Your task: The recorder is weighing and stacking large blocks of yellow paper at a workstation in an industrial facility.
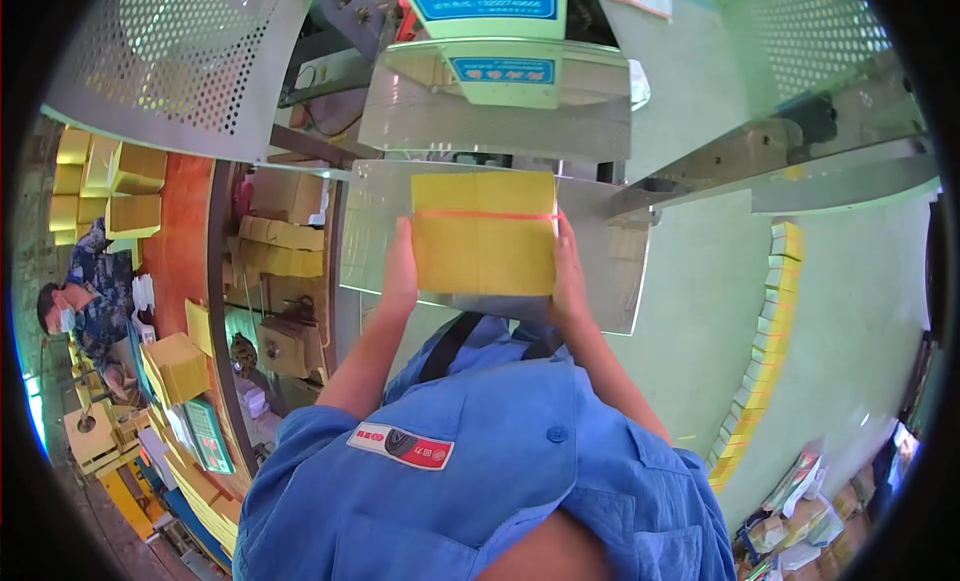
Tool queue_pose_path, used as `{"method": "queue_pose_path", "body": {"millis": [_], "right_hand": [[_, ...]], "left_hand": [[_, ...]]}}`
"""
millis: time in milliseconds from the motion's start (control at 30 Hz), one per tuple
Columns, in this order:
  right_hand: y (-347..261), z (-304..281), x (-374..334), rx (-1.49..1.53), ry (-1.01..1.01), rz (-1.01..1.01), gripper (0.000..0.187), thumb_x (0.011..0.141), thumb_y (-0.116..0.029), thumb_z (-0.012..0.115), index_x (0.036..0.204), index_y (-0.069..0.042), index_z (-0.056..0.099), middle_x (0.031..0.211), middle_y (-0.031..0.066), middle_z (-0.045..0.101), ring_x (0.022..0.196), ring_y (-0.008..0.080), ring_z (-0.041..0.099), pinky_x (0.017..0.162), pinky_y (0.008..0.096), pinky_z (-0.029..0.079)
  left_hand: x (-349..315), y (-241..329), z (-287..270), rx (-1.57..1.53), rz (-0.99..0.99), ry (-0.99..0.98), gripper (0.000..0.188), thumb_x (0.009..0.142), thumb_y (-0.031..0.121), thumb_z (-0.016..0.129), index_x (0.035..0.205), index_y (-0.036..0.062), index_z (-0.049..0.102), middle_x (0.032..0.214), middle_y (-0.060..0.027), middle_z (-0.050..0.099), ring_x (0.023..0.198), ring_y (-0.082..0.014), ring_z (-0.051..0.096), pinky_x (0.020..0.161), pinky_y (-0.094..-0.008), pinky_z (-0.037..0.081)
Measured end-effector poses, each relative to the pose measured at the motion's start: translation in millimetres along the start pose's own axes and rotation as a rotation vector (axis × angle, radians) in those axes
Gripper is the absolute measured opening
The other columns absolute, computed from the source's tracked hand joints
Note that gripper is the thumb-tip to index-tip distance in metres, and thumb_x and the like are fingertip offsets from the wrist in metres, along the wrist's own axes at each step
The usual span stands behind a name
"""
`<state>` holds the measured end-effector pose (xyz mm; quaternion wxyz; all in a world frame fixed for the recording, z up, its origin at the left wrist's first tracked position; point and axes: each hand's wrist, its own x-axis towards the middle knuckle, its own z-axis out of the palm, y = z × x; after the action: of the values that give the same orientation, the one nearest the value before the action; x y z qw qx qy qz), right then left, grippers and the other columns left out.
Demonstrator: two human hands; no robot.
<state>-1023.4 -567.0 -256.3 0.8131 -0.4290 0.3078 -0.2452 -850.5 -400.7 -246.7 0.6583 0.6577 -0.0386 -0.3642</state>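
A bundle of yellow paper [484, 256] with straight edges is held level in front of me, over a shiny metal table plate [377, 236]. A thin red band crosses its upper part from side to side. My left hand [400, 268] presses against the bundle's left edge, its fingers mostly hidden. Against the opposite edge rests my right hand [568, 277], so the bundle is gripped between both palms. Whether its underside touches the plate I cannot tell.
Beyond the plate stands a machine with a clear cover [590, 91] and a blue label. Perforated metal guards [190, 61] flank it. At right, a row of banded yellow bundles [765, 351] lines the floor. Another person [95, 281] works at a reddish table [185, 241] on the left.
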Motion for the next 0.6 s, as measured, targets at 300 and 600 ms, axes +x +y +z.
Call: {"method": "queue_pose_path", "body": {"millis": [300,600], "right_hand": [[8,-26,-17,-0.2,0.215,-0.059,0.032,0.101,-0.017,0.045,0.125,0.001,0.058,0.114,0.0116,0.063,0.104,0.0161,0.06,0.092,0.0289,0.047],[8,9,3,-0.267,0.278,-0.17,0.018,0.093,0.001,0.048,0.105,-0.001,0.062,0.088,0.0016,0.062,0.078,0.006,0.054,0.068,0.0207,0.045]], "left_hand": [[-14,12,-27,0.008,0.04,0.142,0.025,0.098,0.012,0.048,0.114,-0.0018,0.062,0.105,-0.0072,0.065,0.095,-0.0139,0.06,0.086,-0.0289,0.048],[-3,10,-36,-0.141,0.009,-0.078,0.018,0.093,0.008,0.058,0.109,0.0,0.058,0.104,-0.0068,0.062,0.094,-0.0126,0.059,0.086,-0.0284,0.048]]}}
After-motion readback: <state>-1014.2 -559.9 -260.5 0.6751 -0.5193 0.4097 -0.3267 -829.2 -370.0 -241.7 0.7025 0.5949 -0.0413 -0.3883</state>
